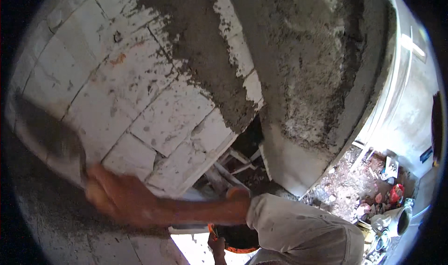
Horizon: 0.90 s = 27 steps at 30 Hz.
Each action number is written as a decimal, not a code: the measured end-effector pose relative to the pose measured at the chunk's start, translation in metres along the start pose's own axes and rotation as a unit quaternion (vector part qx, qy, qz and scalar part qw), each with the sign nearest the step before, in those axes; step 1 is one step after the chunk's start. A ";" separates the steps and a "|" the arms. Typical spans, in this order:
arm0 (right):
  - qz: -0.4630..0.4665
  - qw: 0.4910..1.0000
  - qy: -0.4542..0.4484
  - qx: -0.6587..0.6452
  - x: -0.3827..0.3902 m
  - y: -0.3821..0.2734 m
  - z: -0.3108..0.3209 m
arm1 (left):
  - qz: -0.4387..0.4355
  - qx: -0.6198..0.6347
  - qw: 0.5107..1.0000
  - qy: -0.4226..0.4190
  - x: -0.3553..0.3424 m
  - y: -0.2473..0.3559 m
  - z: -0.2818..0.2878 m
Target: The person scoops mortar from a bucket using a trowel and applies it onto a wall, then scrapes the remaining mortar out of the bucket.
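Note:
My right hand (114,195) is stretched across to the far left, its fingers wrapped round the handle of a trowel (53,136). The trowel's broad blade is smeared by motion and lies over the pale block wall (107,101). Low in the picture, my left hand (216,247) grips the edge of an orange-rimmed bucket (241,251) with dark contents. Part of this hand is cut off by the lower edge. Wet grey mortar (198,55) covers a ragged-edged strip of the blocks.
To the right of the wall stands a mortar-coated upright face (308,69), with a dark gap beside its foot. Rubble and litter (359,185) cover the ground at the lower right, near a pale bucket (399,220) and a red object (396,193).

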State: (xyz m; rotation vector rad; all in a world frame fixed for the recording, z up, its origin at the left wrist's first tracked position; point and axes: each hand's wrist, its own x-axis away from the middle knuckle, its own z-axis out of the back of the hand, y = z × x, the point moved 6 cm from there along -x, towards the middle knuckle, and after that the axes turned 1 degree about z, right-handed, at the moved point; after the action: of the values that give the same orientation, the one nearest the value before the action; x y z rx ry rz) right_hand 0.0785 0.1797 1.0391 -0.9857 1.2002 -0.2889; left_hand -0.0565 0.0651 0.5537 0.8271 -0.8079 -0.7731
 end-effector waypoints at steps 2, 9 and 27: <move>-0.015 0.998 -0.053 -0.037 0.059 0.009 -0.001 | -0.101 0.008 0.994 -0.029 0.009 -0.009 0.005; -0.368 0.825 -0.266 0.338 0.324 0.212 0.105 | -0.011 -0.095 0.995 0.005 0.008 0.001 0.006; -0.618 0.721 -0.314 0.013 0.534 0.284 0.058 | -0.044 -0.231 0.965 -0.119 0.043 0.082 -0.055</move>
State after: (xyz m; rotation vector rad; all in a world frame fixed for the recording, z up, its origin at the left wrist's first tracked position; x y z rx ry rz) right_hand 0.2508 0.0176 0.4792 -1.5847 -0.2496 -0.9195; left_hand 0.0319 0.0846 0.6128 0.3561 -0.7630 -1.1031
